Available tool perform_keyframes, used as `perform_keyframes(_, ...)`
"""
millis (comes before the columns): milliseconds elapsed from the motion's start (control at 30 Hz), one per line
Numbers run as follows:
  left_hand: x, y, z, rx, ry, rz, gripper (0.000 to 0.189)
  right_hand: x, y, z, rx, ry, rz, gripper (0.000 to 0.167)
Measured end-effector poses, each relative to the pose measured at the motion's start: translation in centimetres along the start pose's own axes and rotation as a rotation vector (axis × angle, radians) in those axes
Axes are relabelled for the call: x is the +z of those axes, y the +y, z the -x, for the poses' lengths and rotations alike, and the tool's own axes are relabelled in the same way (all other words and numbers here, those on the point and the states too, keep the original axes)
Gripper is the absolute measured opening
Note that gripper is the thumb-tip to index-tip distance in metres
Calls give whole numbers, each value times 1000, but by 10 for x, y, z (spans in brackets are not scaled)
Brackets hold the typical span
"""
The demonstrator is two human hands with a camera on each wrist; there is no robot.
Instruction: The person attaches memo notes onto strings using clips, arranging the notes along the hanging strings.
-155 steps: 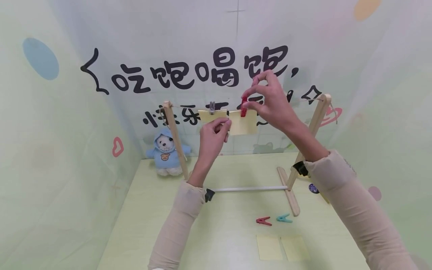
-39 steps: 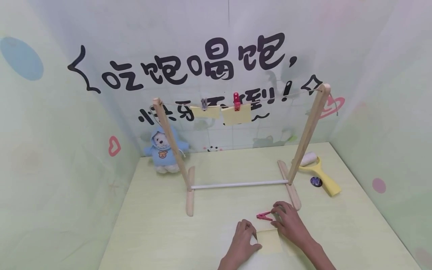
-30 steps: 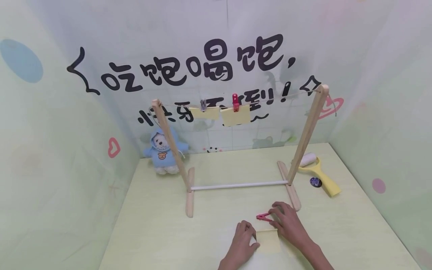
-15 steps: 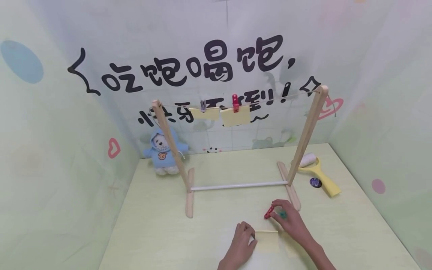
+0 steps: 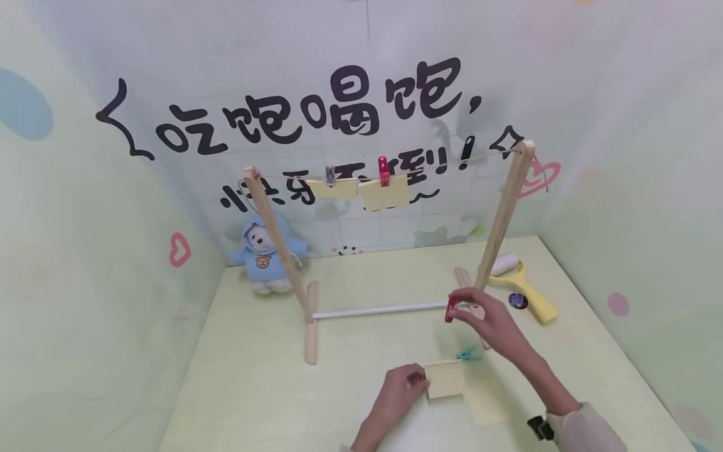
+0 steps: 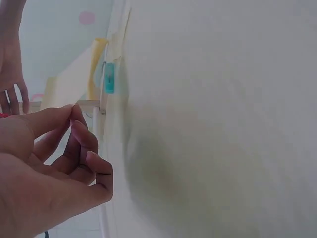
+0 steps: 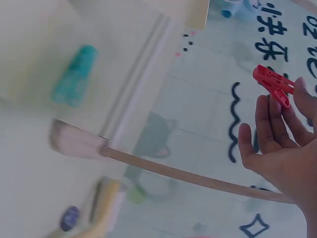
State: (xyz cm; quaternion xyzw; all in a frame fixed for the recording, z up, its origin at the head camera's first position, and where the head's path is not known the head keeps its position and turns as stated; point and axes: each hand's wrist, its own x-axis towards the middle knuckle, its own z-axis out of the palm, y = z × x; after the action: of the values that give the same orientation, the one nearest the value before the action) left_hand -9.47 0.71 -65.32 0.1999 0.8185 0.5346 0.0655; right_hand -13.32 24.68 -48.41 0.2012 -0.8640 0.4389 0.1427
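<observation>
My left hand point(image 5: 398, 392) pinches a yellow sticky note point(image 5: 445, 380) by its left edge, and in the left wrist view the note stands off the table. Between thumb and fingertips of my right hand point(image 5: 490, 323) is a red clothespin point(image 7: 271, 82), held in the air in front of the rack's right post. On the table below it lies a teal clothespin point(image 5: 467, 354). Another sticky note point(image 5: 486, 402) rests flat to the right of the held one. Two notes hang from the string, one under a grey clothespin point(image 5: 330, 176), the other under a red clothespin point(image 5: 384, 171).
The wooden rack, with its left post point(image 5: 277, 238), right post point(image 5: 503, 213) and white crossbar point(image 5: 384, 310), stands mid-table. A plush bear point(image 5: 265, 257) sits behind its left post. A yellow lint roller point(image 5: 531, 292) and a dark round disc point(image 5: 517, 301) lie right of the rack.
The right hand has taken the red clothespin from the table and raised it. The left hand has lifted a sticky note. Earlier, both hands were at the string, fixing the second note.
</observation>
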Motion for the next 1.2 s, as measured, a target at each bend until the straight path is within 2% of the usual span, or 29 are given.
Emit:
perform_keyframes(33,-3,1,-4,22,18,5,5,-7,-7,-7,-35,2,11,34)
perform_keyframes(100,-14,16,-11,71,51,20,8,-22,-22,-20,-94,-1,22,36)
perform_keyframes(200,-38,57,-21,86,74,55,10,-40,-40,-37,-184,-10,29,39)
perform_keyframes(267,-54,86,-29,66,88,80,10,-50,-50,-46,-236,-18,30,40)
perform_keyframes(333,-66,102,-40,55,109,80,9,-58,-60,-54,-280,-10,48,41)
perform_keyframes(467,-89,129,-64,73,161,33,9,-73,-77,-69,-318,42,90,43)
perform_keyframes(633,-115,164,-95,164,224,-7,12,-91,-101,-93,-349,103,69,38)
perform_keyframes(733,-127,183,-111,201,251,-2,14,-101,-116,-110,-369,134,55,34)
perform_keyframes(900,-144,210,-127,194,258,17,17,-114,-135,-139,-382,185,86,27)
perform_keyframes(1033,-154,225,-138,187,249,10,19,-118,-143,-163,-403,208,85,21)
perform_keyframes(1200,-160,240,-150,219,256,13,20,-120,-150,-186,-407,231,80,17)
